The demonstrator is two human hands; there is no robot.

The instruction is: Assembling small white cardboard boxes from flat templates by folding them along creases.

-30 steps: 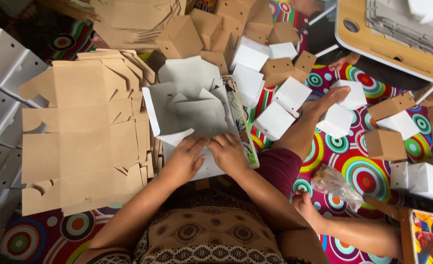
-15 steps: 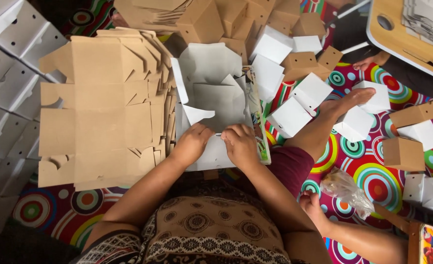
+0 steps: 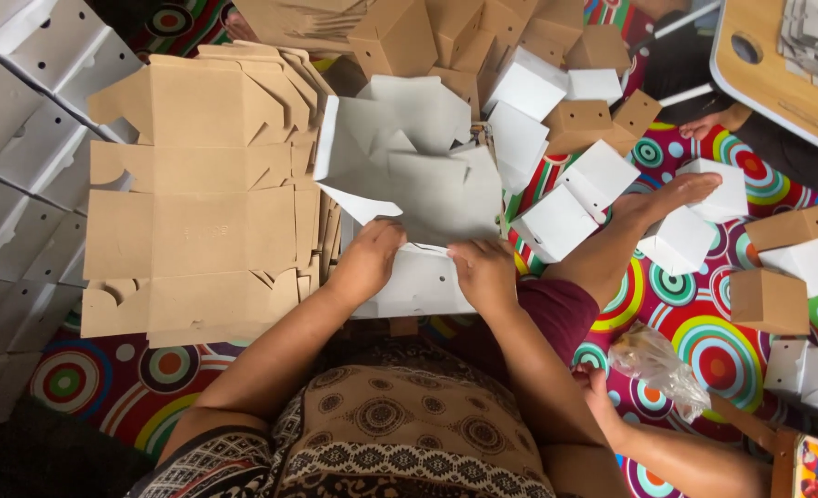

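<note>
Head cam: both hands, left hand (image 3: 369, 259) & right hand (image 3: 484, 272), press white box blank (image 3: 418, 189).

Flat brown blanks (image 3: 197, 194) crowd left; folded boxes (image 3: 566, 207) crowd right.

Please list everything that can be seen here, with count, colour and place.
white card sheet: one, white, centre, under both hands
flat card stack: one pile, brown, left of the sheet
folded boxes: many, white and brown, top and right
mat: one, bright circles, under everything
plastic bag: one, clear, lower right, by another person's hand
wooden table: one, light brown, top right
left hand: on the sheet's near edge
right hand: on the sheet's near edge
</note>
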